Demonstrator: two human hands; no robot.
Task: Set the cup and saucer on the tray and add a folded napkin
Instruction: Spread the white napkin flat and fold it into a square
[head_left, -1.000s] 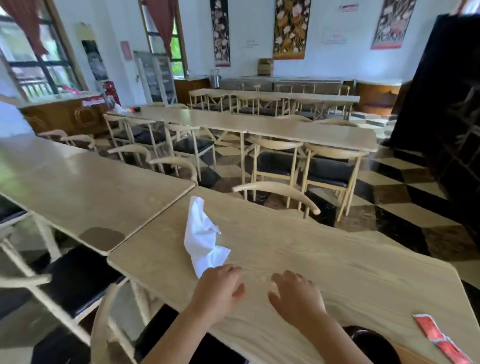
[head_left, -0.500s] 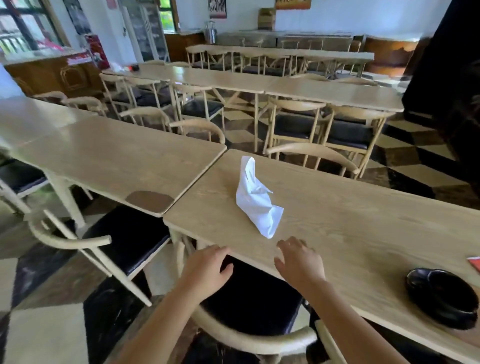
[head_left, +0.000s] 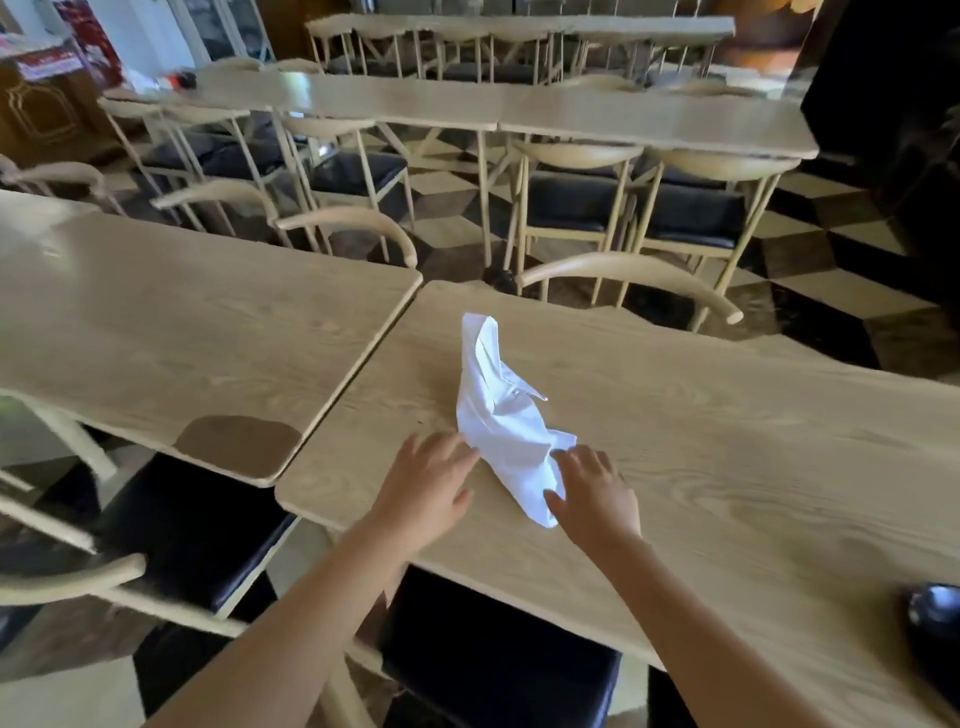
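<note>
— Rows of pale wooden tables and dark-seated chairs fill the room. What lies nearest, starting from the left?

— First the neighbouring table (head_left: 171, 332), bare but for a brown patch at its near corner. Then the near table (head_left: 727, 441), and over it the left hand (head_left: 423, 486), fingers spread and nearly straight, gripping nothing, fingertips just beside the napkin's left edge.

— And the napkin?

— The white napkin (head_left: 506, 415) lies crumpled and loosely bunched on the near table, between both hands. On its right, the right hand (head_left: 597, 493) is also spread flat, fingertips touching or almost touching the cloth's near corner; it holds nothing either.

— So which step is this?

— The folding, I'd say, barely begun. Next the cloth wants spreading flat and smoothing before any crease.

— Any containers?

— A dark dish (head_left: 935, 610) at the far right edge, cut off; I cannot tell what it holds. No tray in view.
</note>
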